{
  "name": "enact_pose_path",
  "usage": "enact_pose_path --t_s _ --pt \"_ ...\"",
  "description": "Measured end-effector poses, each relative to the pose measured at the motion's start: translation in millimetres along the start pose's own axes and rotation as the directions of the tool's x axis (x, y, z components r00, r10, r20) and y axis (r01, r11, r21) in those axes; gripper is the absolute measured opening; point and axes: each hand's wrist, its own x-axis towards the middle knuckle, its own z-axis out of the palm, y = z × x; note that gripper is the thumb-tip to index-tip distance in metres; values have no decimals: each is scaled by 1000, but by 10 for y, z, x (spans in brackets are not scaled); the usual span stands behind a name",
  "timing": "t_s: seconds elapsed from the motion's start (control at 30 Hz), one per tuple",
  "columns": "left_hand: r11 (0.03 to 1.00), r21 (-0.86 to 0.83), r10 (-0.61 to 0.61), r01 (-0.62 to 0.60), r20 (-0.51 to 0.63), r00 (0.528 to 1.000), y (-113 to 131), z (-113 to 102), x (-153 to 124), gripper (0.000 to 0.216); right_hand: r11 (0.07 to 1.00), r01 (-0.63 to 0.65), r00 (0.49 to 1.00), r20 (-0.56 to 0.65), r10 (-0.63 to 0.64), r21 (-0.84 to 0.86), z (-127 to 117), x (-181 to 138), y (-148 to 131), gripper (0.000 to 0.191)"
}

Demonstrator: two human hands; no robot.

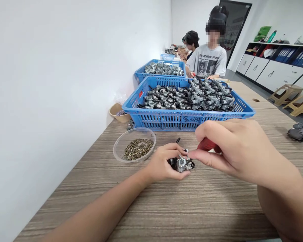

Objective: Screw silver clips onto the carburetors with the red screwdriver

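My left hand point(166, 159) is wrapped around a small metal carburetor point(182, 164) with black fittings, holding it on the wooden table. In my right hand point(229, 148) is a red-handled screwdriver point(207, 144), angled down towards the carburetor. Its tip is hidden by my fingers and the part, so contact with a screw cannot be seen. Left of my left hand stands a clear plastic bowl point(118, 153) with many small brass-coloured screws point(138, 149) in it.
A blue crate point(161, 122) full of carburetors stands just beyond my hands, with a second blue crate point(141, 75) behind it. A tan bowl point(120, 116) sits by the white wall. Another carburetor point(300, 131) lies at the far right. A person point(207, 60) sits across the table.
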Motion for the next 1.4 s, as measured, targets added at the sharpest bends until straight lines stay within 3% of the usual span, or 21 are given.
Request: enact_pose_path --t_s 0.17,0.27,0.33,0.4,0.53,0.6,0.77,0.9,1.03,1.23,1.33,1.4 --pt "996 24 86 -85 -43 995 -31 8 -2 34 960 -155 979 162 119 231 -135 -113 -59 6" --pt "997 14 80 -79 -52 995 -33 5 -1 33 926 -101 977 211 23 365 -143 -120 -59 17" --pt "998 9 65 -64 -47 997 -26 -1 -1 29 913 -33 984 172 -41 407 -106 -75 -53 14" --pt "999 21 49 -48 -32 998 -22 -7 -2 28 939 15 991 120 -60 344 -63 -8 -46 3" --pt "998 57 35 -34 -15 999 -30 -20 -5 30 992 88 996 9 -89 86 -34 87 -43 31" --pt "999 43 25 -25 -1 1000 -30 -28 -3 33 995 90 996 13 -90 47 -65 82 -60 33" --pt "999 -20 43 -43 -34 998 -32 -26 8 34 975 -97 984 165 64 201 -215 -79 -161 16" --pt "999 -21 47 -48 -61 997 -48 -4 11 32 960 -152 972 212 102 234 -226 -171 -172 16" --pt "999 -7 45 -46 -55 997 -55 -2 4 32 965 -178 976 161 148 193 -95 -86 -77 20" --pt "998 30 56 -55 -30 998 -62 -12 1 38 994 -43 996 -73 50 97 125 98 86 15" --pt "998 25 54 -53 -33 998 -58 -7 9 37 996 -31 996 -85 38 85 168 119 149 9" --pt "998 15 62 -61 -38 997 -52 -3 11 36 982 -19 999 -41 28 186 163 103 162 7"
